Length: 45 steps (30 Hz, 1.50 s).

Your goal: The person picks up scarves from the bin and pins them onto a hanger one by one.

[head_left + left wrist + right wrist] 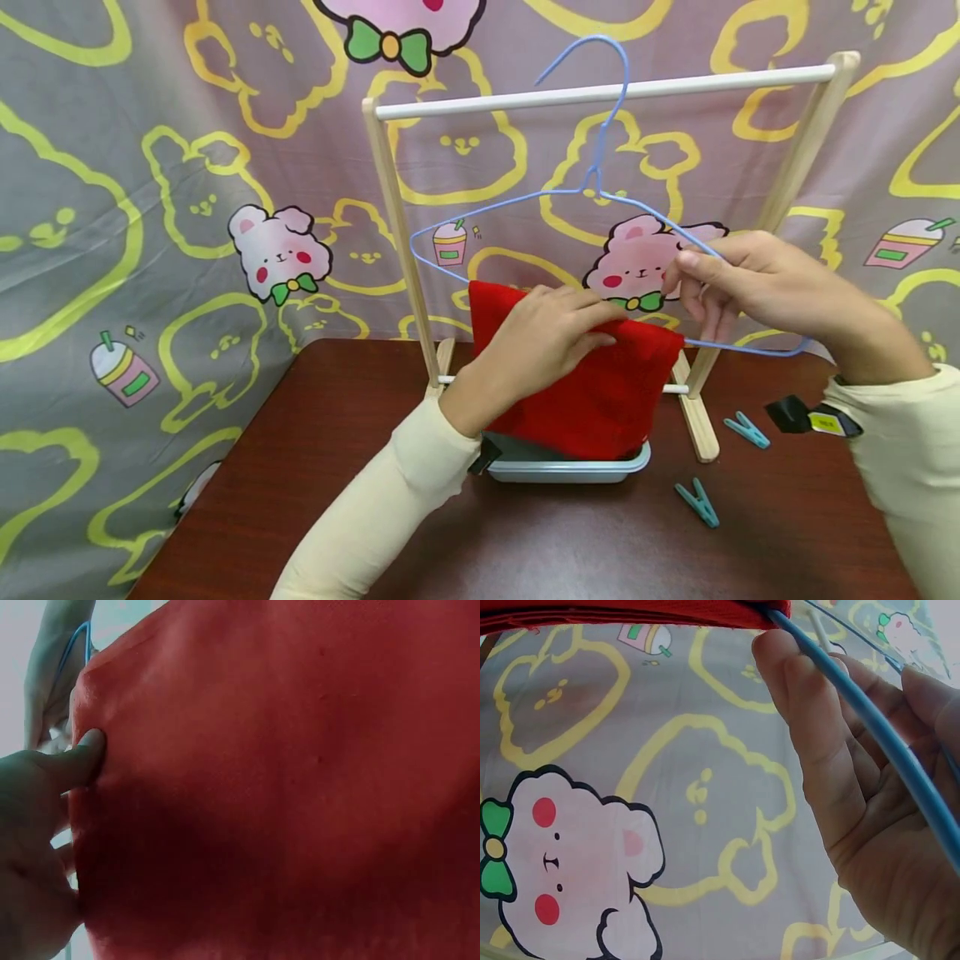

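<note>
The left grip (pixel 551 333) pinches the cloth (pixel 607 392), which hangs below it over the hanger (pixel 562 192); the right grip (pixel 780 287) pinches the hanger's shoulder. Straightening seems in hand; next likely calls for hooking onto the rail (pixel 502 102) beyond both grips.

From the centre of the head view, we see the cloth (pixel 585 392) at four o'clock in plain bright red, shading to dark maroon in the left wrist view; the hanger (pixel 555 192) is periwinkle blue, its hook at one; we have a rack (pixel 396 217) in pale wood with white rods (pixel 495 102), a pale blue basin (pixel 558 473) at five, and two teal clothespins (pixel 699 504) (pixel 747 430) near four; the table (pixel 300 467) is reddish brown; our sleeves (pixel 397 500) are cream; the curtain (pixel 82 275), grey to mauve, carries yellow animal outlines, pink-and-white rabbits (pixel 279 250) with green bows, and pink cups (pixel 133 375), one at nine.
</note>
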Motion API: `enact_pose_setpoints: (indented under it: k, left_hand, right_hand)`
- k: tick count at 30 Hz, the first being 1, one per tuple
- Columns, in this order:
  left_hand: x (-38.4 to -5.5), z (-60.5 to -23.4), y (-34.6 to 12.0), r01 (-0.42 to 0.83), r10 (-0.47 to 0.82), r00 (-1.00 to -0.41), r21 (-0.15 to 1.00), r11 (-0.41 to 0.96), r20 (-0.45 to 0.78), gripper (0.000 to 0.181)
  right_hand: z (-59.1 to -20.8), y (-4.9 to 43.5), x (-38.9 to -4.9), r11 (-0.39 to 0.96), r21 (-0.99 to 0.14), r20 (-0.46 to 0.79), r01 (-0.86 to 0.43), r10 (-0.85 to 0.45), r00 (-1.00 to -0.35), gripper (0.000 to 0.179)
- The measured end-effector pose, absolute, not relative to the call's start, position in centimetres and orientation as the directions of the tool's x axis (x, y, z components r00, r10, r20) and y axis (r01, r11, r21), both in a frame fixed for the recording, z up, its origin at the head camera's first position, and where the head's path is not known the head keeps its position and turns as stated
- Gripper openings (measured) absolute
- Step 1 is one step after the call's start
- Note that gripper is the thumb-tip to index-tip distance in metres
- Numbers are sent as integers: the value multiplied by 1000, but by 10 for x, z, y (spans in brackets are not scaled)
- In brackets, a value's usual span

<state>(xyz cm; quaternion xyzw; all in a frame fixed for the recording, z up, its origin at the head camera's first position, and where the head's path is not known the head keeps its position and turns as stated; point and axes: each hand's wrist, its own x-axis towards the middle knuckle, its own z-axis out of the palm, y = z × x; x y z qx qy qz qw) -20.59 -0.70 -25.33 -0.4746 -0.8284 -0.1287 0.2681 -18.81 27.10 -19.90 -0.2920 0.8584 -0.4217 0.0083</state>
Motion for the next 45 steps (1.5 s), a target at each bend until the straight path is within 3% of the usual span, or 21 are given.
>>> enact_pose_setpoints:
  k: [14, 23, 30, 35, 45]
  left_hand:
    - [-210, -248, -10, 810, 634, -428, -37, 585, 644, 20]
    - [-212, -246, -12, 825, 647, -435, -10, 565, 626, 19]
    - [-213, -246, -13, 830, 649, -443, 9, 557, 618, 21]
    - [-212, -246, -12, 824, 651, -441, -9, 567, 618, 21]
    - [-205, -248, 9, 806, 690, -505, -4, 592, 518, 33]
  right_hand:
    - [-209, 271, -189, 435, -777, 178, -454, -540, -823, 37]
    - [-217, 282, -184, 350, -785, 272, -510, -546, -792, 40]
    - [-221, 286, -180, 210, -807, 364, -551, -557, -746, 39]
    - [-224, 284, -177, 235, -783, 431, -575, -461, -776, 42]
    - [-226, 272, -179, 305, -734, 493, -607, -376, -784, 42]
